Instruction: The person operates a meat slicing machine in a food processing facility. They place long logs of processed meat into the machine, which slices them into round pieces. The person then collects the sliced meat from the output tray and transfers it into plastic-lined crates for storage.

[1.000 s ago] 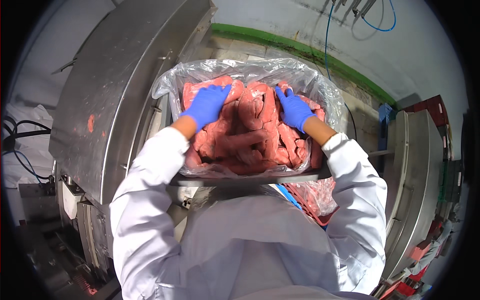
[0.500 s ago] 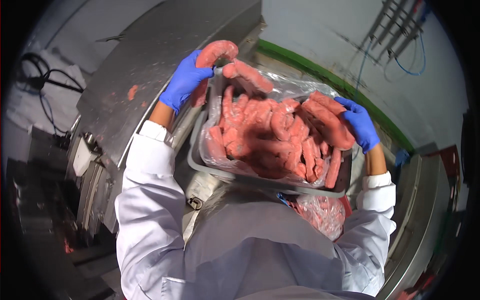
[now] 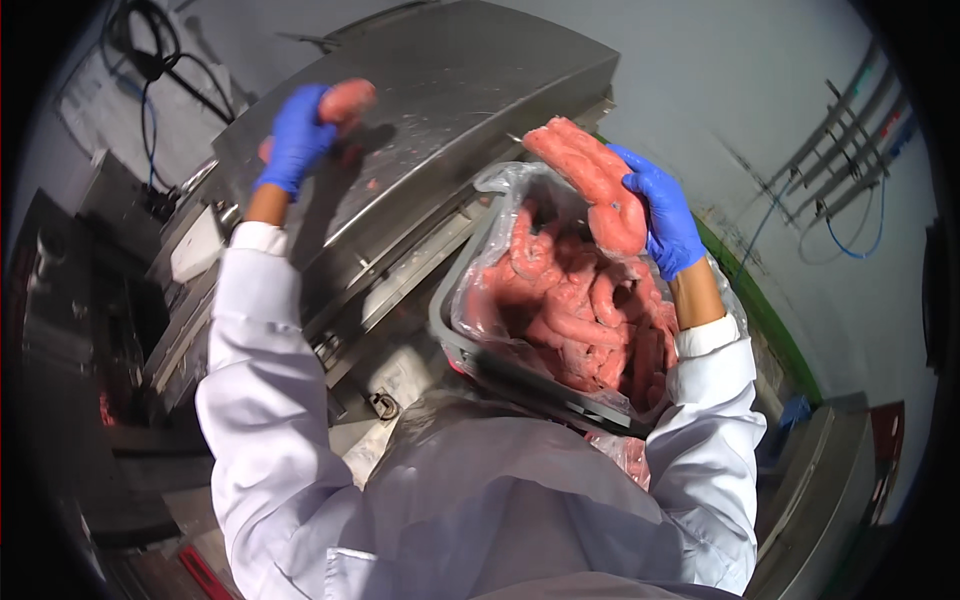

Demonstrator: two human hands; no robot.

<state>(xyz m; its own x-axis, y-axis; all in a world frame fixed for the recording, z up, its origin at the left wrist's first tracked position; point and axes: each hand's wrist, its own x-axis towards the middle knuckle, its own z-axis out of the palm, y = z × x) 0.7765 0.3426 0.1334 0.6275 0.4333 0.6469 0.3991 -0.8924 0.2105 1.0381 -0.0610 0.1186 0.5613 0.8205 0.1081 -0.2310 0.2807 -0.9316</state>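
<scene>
My left hand (image 3: 296, 142), in a blue glove, is closed around a curved pink raw sausage (image 3: 349, 101) and holds it over the steel table; it is a little blurred. My right hand (image 3: 664, 213), also gloved in blue, grips a thick, folded pink sausage (image 3: 578, 160) above the far right side of the bin. Below it stands a grey bin (image 3: 441, 318) lined with clear plastic (image 3: 505, 178). Many raw sausages (image 3: 566, 322) lie heaped inside the bin. My right forearm and the held sausage hide part of the heap.
The steel table (image 3: 460, 75) runs along the left and back, with small meat scraps on it. A hose rack (image 3: 845, 140) hangs on the right wall. Black cables (image 3: 150, 60) are at the far left. A bag of pink meat (image 3: 622, 455) sits below the bin.
My left hand has carried its sausage left, away from the bin and over the table. My right hand has lifted its folded sausage off the heap. The view has turned left.
</scene>
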